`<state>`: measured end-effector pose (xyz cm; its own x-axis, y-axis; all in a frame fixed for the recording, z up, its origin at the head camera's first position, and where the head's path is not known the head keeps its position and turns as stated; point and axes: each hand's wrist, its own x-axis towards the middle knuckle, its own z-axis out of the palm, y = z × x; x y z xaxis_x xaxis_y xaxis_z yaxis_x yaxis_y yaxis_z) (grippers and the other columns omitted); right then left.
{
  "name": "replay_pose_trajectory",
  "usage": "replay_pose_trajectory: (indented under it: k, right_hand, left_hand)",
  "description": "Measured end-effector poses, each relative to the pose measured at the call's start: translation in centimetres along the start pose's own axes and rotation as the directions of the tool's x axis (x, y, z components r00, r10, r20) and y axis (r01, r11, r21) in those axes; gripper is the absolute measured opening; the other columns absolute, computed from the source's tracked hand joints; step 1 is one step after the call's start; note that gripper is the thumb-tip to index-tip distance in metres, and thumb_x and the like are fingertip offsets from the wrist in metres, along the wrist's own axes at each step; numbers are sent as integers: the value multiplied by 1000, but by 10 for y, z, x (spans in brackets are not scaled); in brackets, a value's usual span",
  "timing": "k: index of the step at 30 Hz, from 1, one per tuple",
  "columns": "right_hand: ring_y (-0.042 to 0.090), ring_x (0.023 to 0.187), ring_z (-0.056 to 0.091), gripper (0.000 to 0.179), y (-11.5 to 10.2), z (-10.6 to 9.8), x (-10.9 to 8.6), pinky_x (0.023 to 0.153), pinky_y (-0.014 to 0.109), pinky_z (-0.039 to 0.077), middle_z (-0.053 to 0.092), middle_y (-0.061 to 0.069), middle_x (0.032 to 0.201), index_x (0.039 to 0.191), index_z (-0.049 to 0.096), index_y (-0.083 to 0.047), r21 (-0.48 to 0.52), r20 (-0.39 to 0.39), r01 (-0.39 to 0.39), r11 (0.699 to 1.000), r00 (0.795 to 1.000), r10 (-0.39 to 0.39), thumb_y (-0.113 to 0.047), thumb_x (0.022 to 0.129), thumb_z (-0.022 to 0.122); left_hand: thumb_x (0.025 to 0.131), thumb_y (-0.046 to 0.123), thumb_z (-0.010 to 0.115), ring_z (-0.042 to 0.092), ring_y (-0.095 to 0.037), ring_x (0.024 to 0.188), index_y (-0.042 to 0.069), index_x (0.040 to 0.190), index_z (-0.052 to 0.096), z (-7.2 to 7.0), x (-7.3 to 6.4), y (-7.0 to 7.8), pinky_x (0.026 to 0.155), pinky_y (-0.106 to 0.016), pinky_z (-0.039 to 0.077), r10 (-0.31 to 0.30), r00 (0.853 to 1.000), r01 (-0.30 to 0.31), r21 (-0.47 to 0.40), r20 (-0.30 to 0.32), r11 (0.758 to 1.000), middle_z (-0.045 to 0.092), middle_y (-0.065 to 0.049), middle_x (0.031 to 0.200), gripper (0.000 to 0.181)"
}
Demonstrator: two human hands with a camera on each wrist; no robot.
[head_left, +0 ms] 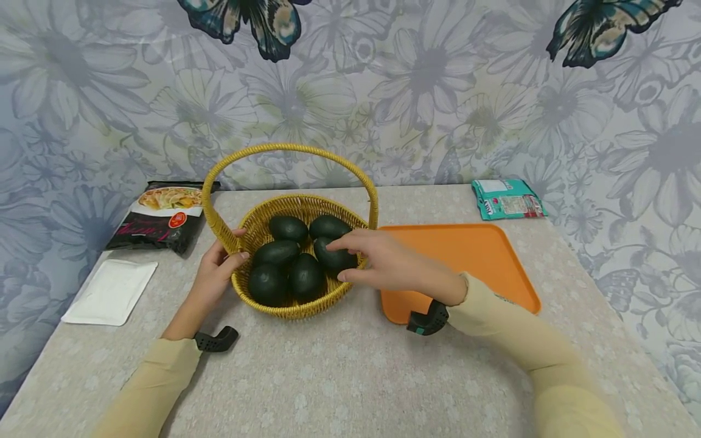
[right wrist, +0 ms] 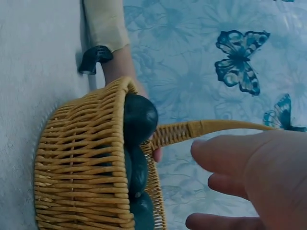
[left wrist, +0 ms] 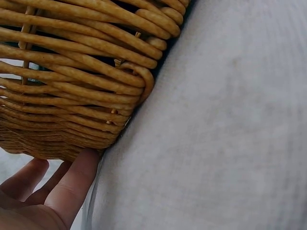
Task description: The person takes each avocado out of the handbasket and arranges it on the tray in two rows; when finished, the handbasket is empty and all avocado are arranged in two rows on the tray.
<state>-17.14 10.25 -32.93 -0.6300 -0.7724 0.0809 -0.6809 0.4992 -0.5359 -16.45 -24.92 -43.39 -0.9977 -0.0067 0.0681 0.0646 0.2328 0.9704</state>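
Observation:
A yellow wicker basket [head_left: 296, 311] with a tall arched handle stands on the table, holding several dark green avocados [head_left: 306, 278]. My left hand [head_left: 215, 267] grips the basket's left side by the foot of the handle; in the left wrist view, fingers [left wrist: 72, 189] press against the woven wall. Over the basket's right side reaches my right hand [head_left: 386, 258], thumb and fingers spread apart beside the rightmost avocado [head_left: 331, 258]. In the right wrist view this hand [right wrist: 259, 182] holds nothing, and a gap shows between its fingertips and the avocados [right wrist: 140, 119].
An orange tray [head_left: 465, 249] lies to the right of the basket, partly under my right forearm. Behind it is a teal packet [head_left: 509, 199]. On the left lie a black food package [head_left: 164, 219] and a white flat packet [head_left: 112, 292]. A patterned wall closes off the back.

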Motion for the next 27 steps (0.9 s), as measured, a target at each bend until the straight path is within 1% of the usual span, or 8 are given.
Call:
replay_pose_trajectory:
  k: [2,4,10,14,20,27]
  right_hand:
    - [22,124,59,47,0,5,9,97,36,53,60,7,141,142,60,-12,-30,15,10,999,1000,-9,-26,97,70]
    - [25,131,56,48,1,9,17,104,40,51,57,9,144,142,60,-12,-65,35,5,998,999,-3,-24,97,69]
    - [36,139,50,47,4,19,33,110,48,46,50,22,150,142,59,-12,-144,88,-27,989,995,40,-20,97,70]
    - [38,139,50,48,7,23,39,110,49,46,49,23,150,142,60,-13,-174,100,-60,983,992,78,-18,96,71]
    - [37,136,52,50,9,27,46,107,47,49,49,20,151,144,58,-17,-177,144,-124,976,978,150,-15,96,71]
    - [34,127,58,55,13,32,53,100,43,52,48,18,150,148,54,-20,-188,177,-160,969,965,194,-14,95,72]
  left_hand:
    - [104,15,53,51,-1,118,8,153,41,0,0,0,87,-9,48,-2,1000,2,2,4,1000,42,-21,154,51]
    - [104,15,53,51,-1,118,7,153,40,0,0,1,87,-10,48,-4,1000,4,6,8,1000,42,-22,154,51]
    - [104,15,52,53,-1,116,9,154,40,-1,-1,0,86,-11,49,-8,1000,8,8,6,1000,44,-21,152,51]
    - [104,14,53,53,-2,116,9,154,40,-1,-2,-1,86,-11,49,-8,1000,8,6,0,1000,45,-21,151,52]
    - [104,14,53,53,-2,117,9,154,41,0,-2,-1,86,-11,49,-12,1000,12,-5,-2,1000,45,-21,151,51]
    - [104,14,53,54,-2,117,9,153,41,0,-1,0,86,-12,50,0,1000,0,-11,0,1000,45,-22,150,51]
